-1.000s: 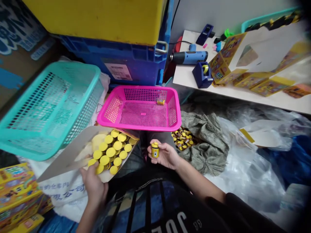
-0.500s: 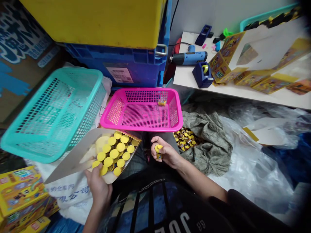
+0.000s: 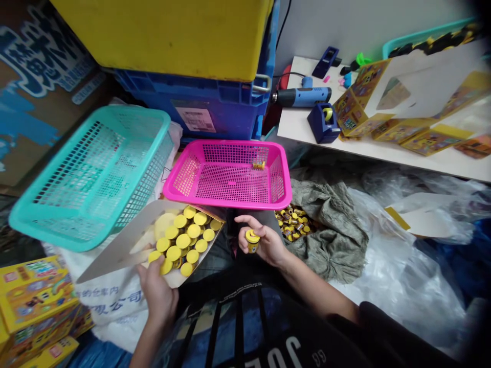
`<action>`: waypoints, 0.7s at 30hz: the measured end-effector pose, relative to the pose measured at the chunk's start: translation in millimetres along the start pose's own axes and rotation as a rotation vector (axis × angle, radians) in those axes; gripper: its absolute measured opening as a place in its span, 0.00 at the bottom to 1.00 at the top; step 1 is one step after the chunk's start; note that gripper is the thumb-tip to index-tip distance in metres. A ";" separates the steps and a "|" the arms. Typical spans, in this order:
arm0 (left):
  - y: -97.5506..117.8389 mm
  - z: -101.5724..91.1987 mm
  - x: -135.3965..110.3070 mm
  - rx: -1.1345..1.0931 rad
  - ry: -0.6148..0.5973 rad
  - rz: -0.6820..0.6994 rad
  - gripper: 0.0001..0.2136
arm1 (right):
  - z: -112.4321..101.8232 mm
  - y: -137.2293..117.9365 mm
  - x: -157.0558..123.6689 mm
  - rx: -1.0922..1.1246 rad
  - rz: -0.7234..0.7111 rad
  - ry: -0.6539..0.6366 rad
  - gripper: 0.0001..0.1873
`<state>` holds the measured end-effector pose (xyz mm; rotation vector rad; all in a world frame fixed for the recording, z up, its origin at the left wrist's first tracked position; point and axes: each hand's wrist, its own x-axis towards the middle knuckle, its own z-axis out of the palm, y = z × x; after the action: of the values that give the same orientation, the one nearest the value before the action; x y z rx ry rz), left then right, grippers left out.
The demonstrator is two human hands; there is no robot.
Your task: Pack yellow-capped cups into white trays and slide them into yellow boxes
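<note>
My left hand (image 3: 156,286) grips the near edge of an open cardboard box (image 3: 118,250), its thumb over the rim. Inside that box several small jars with yellow lids (image 3: 183,240) stand packed together. To the right of it, my right hand (image 3: 264,240) holds one small yellow-lidded jar (image 3: 252,241) upright between thumb and fingers, its index finger stretched out. Just beyond both hands sits a pink basket (image 3: 226,200), with a single small yellow jar (image 3: 259,165) lying on its side in the back right corner.
A turquoise basket (image 3: 95,179) stands at left, above printed yellow boxes (image 3: 38,296). Right of the pink basket, a grey-green sack (image 3: 332,230) holds many jars (image 3: 293,222). A white table (image 3: 299,125) carries a tape dispenser (image 3: 324,122), a heat gun (image 3: 303,96) and yellow boxes (image 3: 406,130).
The view has shifted slightly. In my right hand the jar now shows more of its side and lid, and the index finger reaches out further. My left hand keeps its grip on the box.
</note>
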<state>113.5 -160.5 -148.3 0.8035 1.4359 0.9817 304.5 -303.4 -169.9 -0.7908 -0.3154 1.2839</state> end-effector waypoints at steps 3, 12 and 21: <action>0.4 0.1 -0.6 -0.012 0.006 -0.007 0.16 | -1.1 0.3 2.8 -0.060 -0.054 0.074 0.22; -9.1 -1.7 0.5 -0.092 0.009 0.004 0.17 | 19.5 -18.0 -6.1 -0.323 0.103 -0.051 0.22; -29.0 -21.5 5.6 -0.301 -0.187 0.046 0.23 | 118.7 -17.9 23.9 -1.588 -0.309 -0.469 0.16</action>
<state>93.4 -170.0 -177.2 0.6875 1.0817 1.0965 250.9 -241.1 -79.2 -1.6199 -1.8833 0.7041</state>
